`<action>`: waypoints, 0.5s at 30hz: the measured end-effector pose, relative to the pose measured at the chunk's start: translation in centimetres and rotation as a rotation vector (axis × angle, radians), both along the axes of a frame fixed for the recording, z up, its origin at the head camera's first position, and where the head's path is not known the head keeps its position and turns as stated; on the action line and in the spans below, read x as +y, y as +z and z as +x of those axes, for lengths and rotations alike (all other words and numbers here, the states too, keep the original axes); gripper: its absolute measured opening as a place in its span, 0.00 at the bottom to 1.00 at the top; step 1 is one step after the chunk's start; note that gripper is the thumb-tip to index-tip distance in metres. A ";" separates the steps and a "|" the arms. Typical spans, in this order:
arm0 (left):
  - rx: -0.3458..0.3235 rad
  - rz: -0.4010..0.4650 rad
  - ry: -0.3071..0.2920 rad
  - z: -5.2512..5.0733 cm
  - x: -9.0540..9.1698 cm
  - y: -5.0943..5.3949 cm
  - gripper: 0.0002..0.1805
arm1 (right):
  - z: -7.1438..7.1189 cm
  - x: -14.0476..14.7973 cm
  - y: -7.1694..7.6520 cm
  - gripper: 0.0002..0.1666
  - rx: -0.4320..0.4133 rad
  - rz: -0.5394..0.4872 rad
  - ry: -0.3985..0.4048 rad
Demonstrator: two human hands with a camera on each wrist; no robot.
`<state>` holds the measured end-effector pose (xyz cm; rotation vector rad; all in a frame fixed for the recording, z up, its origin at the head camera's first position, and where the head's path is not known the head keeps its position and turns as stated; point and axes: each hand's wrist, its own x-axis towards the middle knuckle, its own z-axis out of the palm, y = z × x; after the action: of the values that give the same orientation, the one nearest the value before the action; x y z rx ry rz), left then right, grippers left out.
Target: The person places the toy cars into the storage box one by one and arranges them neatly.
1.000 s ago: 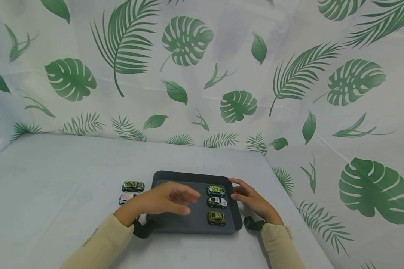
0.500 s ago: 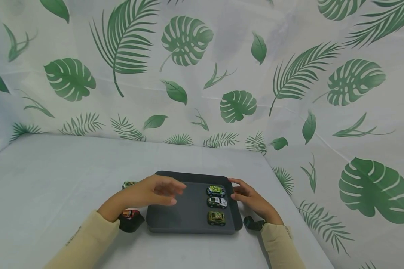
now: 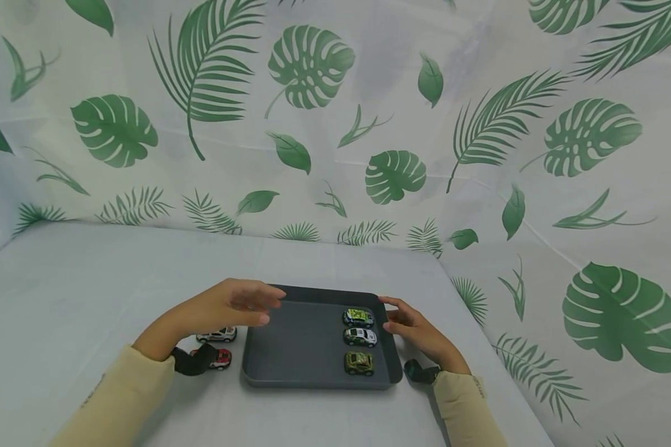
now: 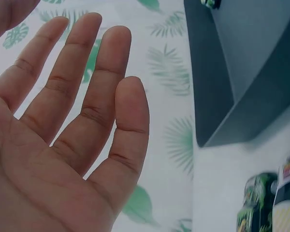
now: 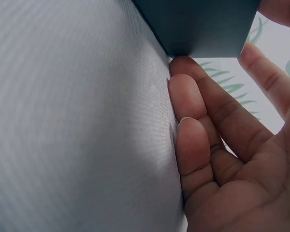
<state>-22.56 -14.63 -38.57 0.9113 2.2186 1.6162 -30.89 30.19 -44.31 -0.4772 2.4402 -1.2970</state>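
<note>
Your left hand point(image 3: 223, 305) holds nothing: its fingers point(image 4: 71, 65) reach out long and relaxed, slightly spread with slim gaps between most of them, and the thumb is held apart. It hangs by the far left corner of the tray point(image 3: 302, 382), seemingly above it and not touching. Your right hand point(image 3: 416, 329) is at the tray's right wall, and you seem to be pinching that wall between the thumb and index finger to steady it; the lower fingers point(image 5: 192, 145) curl in close to the table point(image 3: 117, 279).

Inside the tray, 3 toy cars stand in a column near the right wall: the yellow-green car point(image 3: 358, 318) farthest from you, the white-and-black car point(image 3: 360, 337) in the middle, the camouflage car point(image 3: 359, 363) nearest you.

Outside, left of the tray, the pale car point(image 3: 217, 336) and the red car point(image 3: 222, 359) sit on the table, partly covered by your left arm. Your left wrist view also shows a dark green car point(image 4: 258, 205) beside a light car, perhaps the pale car again. You look about halfway: 3 cars in, at least 3 left out; you can't tell whether your arm hides more.
</note>
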 end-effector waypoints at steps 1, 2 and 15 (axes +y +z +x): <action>0.004 0.000 0.006 0.0 -0.2 0.1 0.28 | 0.0 0.0 0.0 0.40 0.001 0.001 0.000; 0.008 0.001 0.011 0.0 -0.5 0.1 0.27 | 0.0 0.0 0.0 0.40 0.001 0.002 -0.001; 0.007 0.026 0.039 0.0 -2.1 -0.1 0.27 | 0.1 0.0 0.1 0.40 0.002 0.008 -0.006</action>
<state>-22.56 -16.74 -38.65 0.8871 2.2392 1.6652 -30.81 30.16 -44.24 -0.4697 2.4495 -1.2897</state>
